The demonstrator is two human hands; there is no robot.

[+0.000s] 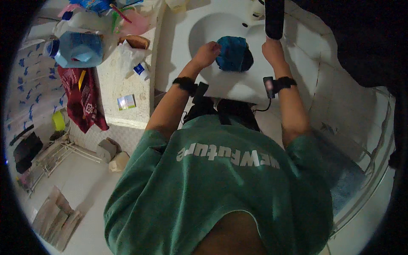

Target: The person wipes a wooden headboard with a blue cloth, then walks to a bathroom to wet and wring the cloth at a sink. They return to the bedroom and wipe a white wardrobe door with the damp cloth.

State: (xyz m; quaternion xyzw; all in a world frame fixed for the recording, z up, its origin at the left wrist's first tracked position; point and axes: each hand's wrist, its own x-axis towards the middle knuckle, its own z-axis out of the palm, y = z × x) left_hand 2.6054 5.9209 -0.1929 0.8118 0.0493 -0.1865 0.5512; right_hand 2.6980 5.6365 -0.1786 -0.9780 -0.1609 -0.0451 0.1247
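A bunched teal cloth item point(232, 52), with a darker patch on its right side, is in the white washbasin point(199, 30) in front of me. My left hand point(208, 53) has its fingers curled at the cloth's left edge and appears to pinch it. Right of the cloth, apart from it, my right hand point(272, 51) is over the basin's right side. A long black object point(274, 19) with a rounded end covers the fingers of that hand, so their state is hidden. Whether the hand touches this object cannot be told.
Left of the basin, a pale countertop point(127, 89) bears a blue plastic jug point(81, 49), a white plastic bag point(130, 55), a blue-and-white tube point(142, 70) and a small box point(126, 102). A maroon bag point(81, 98) hangs at its edge. A wire rack point(68, 149) stands lower left.
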